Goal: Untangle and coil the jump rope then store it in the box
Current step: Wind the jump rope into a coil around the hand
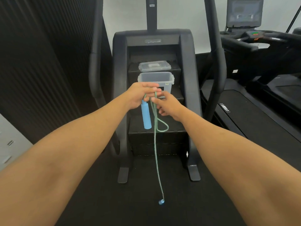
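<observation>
Two hands in frame, both just above centre, almost touching. The left hand (pixel 140 95) is curled round a bunch of strands of the jump rope (pixel 155 144): one rope, pale green, with two blue handles. The first handle (pixel 146 116) hangs straight down from the underside of that fist, at 6 o'clock from it, in the air and touching nothing else. The right hand (pixel 170 106) sits at 4 o'clock from the left one, with thumb and forefinger right at the strands; can't tell if it's pinching the rope or only touching it, and the rest of its fingers are loosely curled. Below the hands there's one hanging loop (pixel 168 127), which swings out toward 3 o'clock from the main strand. From there a single strand drops toward 6 o'clock and ends at the second handle (pixel 161 201), low over or on the dark floor (pixel 114 201); contact isn't clear. There's one box (pixel 169 79), clear plastic and open-topped, at 12 o'clock just behind the hands, standing upright on a step of the one black stair climber (pixel 120 79), with no rope in it. One lid (pixel 154 66), also clear, lies flat on the next step up, at 12 o'clock from the box and apart from it. One treadmill (pixel 260 111) is at 2 to 3 o'clock, beside the climber.
</observation>
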The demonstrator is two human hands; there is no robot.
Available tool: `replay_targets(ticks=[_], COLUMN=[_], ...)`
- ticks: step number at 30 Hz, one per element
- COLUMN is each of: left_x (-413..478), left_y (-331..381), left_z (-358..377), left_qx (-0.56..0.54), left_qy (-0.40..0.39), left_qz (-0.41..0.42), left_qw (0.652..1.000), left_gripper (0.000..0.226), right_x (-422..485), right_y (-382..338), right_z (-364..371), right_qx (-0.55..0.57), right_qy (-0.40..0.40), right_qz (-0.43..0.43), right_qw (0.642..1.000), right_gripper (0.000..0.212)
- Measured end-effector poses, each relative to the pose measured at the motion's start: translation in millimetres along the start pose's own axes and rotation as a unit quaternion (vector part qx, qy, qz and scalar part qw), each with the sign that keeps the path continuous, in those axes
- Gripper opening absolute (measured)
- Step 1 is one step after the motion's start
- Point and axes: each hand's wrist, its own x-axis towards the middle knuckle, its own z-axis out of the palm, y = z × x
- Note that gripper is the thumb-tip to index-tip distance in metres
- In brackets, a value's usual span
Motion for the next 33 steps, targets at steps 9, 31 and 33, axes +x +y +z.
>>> replay_targets(ticks=[9, 31, 33], left_x=[4, 5, 5], left_y=[14, 7, 3], left_z=[-5, -2, 1], left_qx=[-0.063, -0.028, -0.023], left_qy=[0.008, 0.021, 0.012], left_qz=[0.013, 0.009, 0.005], left_qw=[0.998, 0.999, 1.0], left_gripper=[0.024, 0.024, 0.024], right_x=[-31, -43, -30], right_y=[54, 63, 45], right_z=[-11, -27, -29], right_qx=[-0.43, -0.278, -0.088], right_qy=[-0.376, -0.282, -0.202], right_qz=[0.287, 0.235, 0.191], right_qw=[0.769, 0.888, 0.957], right_gripper=[0.024, 0.052, 0.065])
